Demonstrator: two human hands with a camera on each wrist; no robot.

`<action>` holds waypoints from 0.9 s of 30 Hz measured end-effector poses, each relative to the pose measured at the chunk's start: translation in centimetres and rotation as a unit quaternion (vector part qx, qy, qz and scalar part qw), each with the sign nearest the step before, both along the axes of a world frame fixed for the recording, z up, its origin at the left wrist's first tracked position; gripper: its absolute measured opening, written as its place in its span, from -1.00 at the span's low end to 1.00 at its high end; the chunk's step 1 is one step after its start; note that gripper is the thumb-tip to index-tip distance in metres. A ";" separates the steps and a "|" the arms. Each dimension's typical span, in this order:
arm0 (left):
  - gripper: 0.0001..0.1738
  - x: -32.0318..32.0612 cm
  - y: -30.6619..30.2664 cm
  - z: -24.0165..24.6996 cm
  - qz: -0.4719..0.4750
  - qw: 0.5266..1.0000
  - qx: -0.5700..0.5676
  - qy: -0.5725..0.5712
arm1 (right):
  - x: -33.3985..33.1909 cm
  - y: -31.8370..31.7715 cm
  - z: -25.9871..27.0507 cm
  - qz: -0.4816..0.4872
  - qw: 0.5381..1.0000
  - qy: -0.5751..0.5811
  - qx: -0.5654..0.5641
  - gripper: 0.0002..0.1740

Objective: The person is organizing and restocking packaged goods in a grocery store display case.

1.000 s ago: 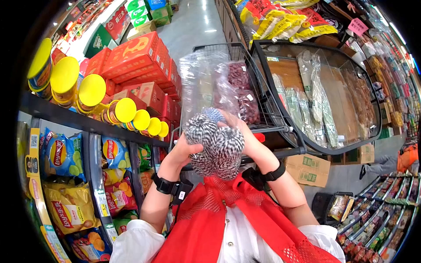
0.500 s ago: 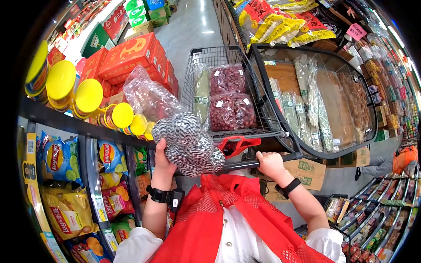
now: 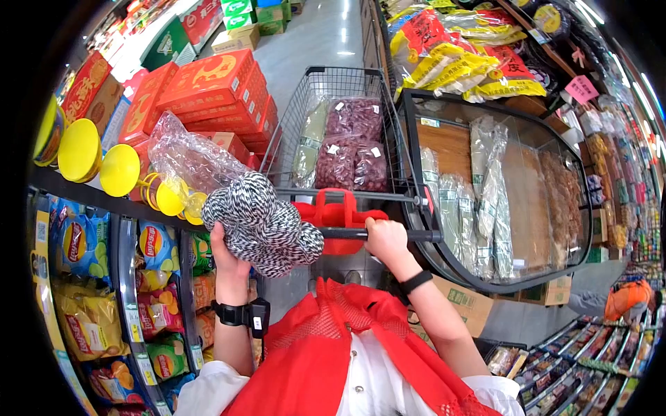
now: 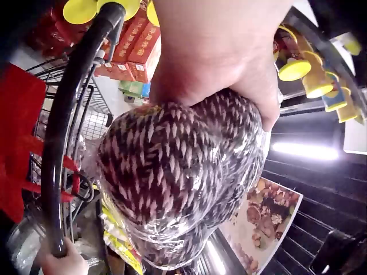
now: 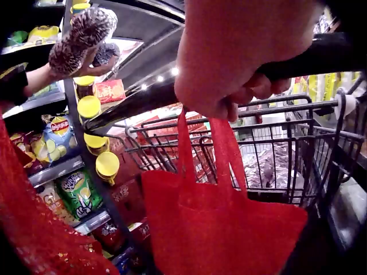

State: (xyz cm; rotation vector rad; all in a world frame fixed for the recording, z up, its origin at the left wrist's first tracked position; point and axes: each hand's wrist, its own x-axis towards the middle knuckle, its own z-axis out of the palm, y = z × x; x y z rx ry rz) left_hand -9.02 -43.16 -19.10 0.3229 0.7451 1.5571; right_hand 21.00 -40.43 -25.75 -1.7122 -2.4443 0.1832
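Observation:
My left hand (image 3: 229, 260) grips a lumpy black-and-white flecked bundle (image 3: 260, 222) in clear plastic, its contents hard to identify. The loose top of the plastic (image 3: 187, 152) reaches toward the yellow-lidded tubs. In the left wrist view, the bundle's rounded lobes bulge below the hand. My right hand (image 3: 385, 241) is wrapped round the handle (image 3: 420, 236) of a shopping cart. A red bag (image 5: 223, 223) hangs by its straps from this handle, right by the right hand. Inside the cart lie clear bags of dark red round items (image 3: 350, 152) and a long greenish pack (image 3: 311, 145).
On the left is a shelf with yellow-lidded tubs (image 3: 119, 170) above chip bags (image 3: 83, 239). Red boxes (image 3: 211, 87) are stacked beyond. A black-rimmed display bin (image 3: 496, 284) with long clear packs stands right of the cart. Someone in orange (image 3: 628, 301) is at far right.
Both hands held the bundle before the cart; then the right hand let go and took the cart handle. The left hand carried the bundle left. The red bag now shows more fully.

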 end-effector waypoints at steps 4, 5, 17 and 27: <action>-0.32 2.1 -0.6 0.5 0.045 0.998 -0.037 0.033 | -0.4 5.2 0.0 0.009 1.000 0.017 0.013 -0.94; -0.31 2.3 -0.4 0.2 0.029 0.999 -0.022 0.014 | -0.6 6.7 -0.1 0.007 0.999 0.028 0.034 -0.94; -0.21 3.2 10.6 -1.9 0.070 0.997 -0.020 0.026 | -4.1 27.7 -0.4 -0.013 1.000 0.022 0.012 -0.90; -0.25 -0.9 37.8 -3.4 0.068 0.996 0.040 -0.042 | -6.1 51.1 -3.4 -0.052 0.997 -0.008 0.049 -0.83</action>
